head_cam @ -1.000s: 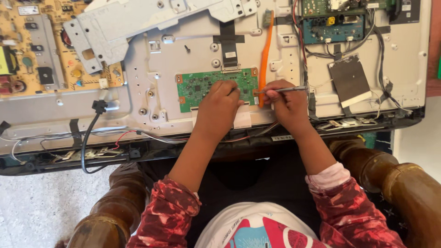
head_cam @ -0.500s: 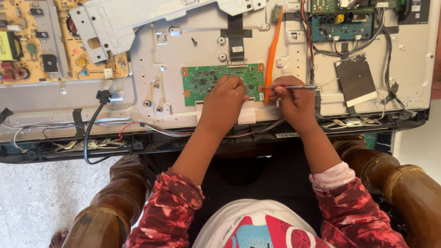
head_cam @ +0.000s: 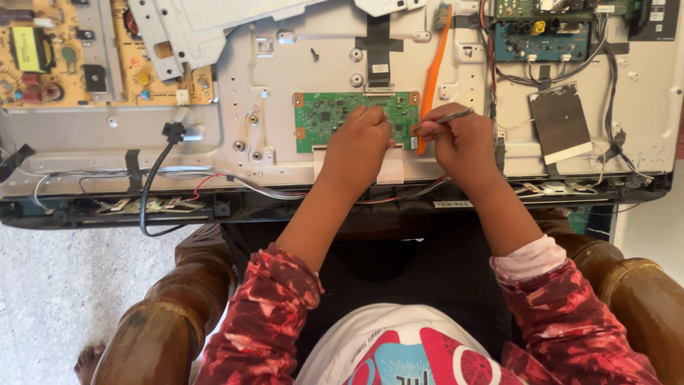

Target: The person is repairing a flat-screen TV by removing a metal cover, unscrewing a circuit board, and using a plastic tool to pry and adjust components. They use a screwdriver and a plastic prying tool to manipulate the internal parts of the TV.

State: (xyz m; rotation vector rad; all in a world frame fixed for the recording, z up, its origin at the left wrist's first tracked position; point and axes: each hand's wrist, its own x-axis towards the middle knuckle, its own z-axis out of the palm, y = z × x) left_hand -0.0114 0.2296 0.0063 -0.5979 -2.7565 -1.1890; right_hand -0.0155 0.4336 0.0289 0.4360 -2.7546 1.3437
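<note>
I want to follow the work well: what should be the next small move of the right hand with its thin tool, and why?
Probably bring the tool tip down onto the right edge of the green circuit board. The right hand holds it just beside that edge, while the left hand rests on the board.

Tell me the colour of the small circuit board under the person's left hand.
Green, with copper-orange corners; the circuit board shows clearly in the head view.

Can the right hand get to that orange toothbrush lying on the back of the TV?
Probably yes. The right hand sits right beside the orange toothbrush, whose lower end lies by its fingers. Nothing covers the brush, but the hand already grips a thin metal tool.
</note>
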